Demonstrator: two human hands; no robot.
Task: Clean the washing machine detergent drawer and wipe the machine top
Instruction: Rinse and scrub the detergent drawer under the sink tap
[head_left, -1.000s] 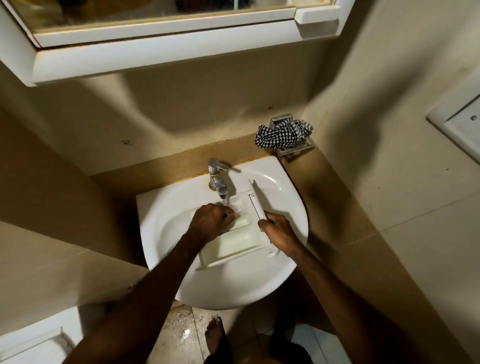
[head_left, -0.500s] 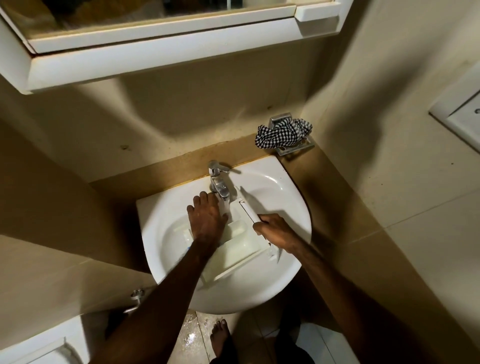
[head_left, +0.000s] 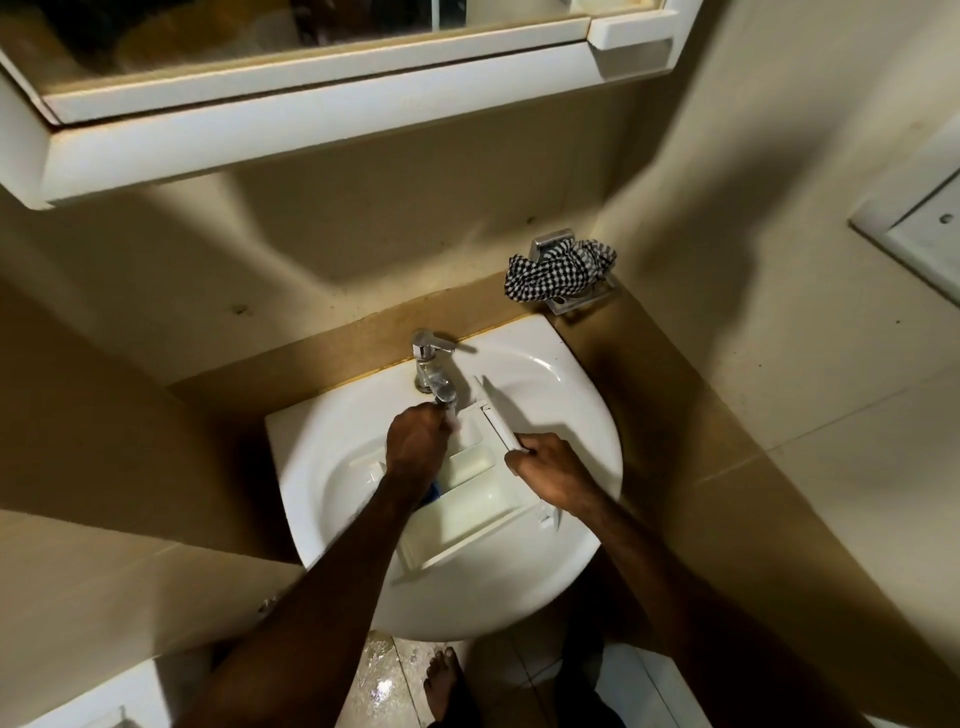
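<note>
Right hand (head_left: 553, 475) grips the drawer (head_left: 483, 499) (no legible writing) in the sink (head_left: 582, 395); left hand (head_left: 418, 441) curled under the tap (head_left: 434, 364), grip unclear

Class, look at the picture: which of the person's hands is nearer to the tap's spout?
Left. The left hand is curled right under the tap spout, over the detergent drawer. The right hand is off to the right, gripping the drawer's front panel, apart from the tap.

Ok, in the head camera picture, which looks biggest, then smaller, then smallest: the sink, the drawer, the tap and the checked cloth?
1. Sink, by far.
2. Drawer, lying inside the sink.
3 and 4. Checked cloth and tap: the cloth looks a little bigger, but it's close, so I won't rank them firmly.
</note>
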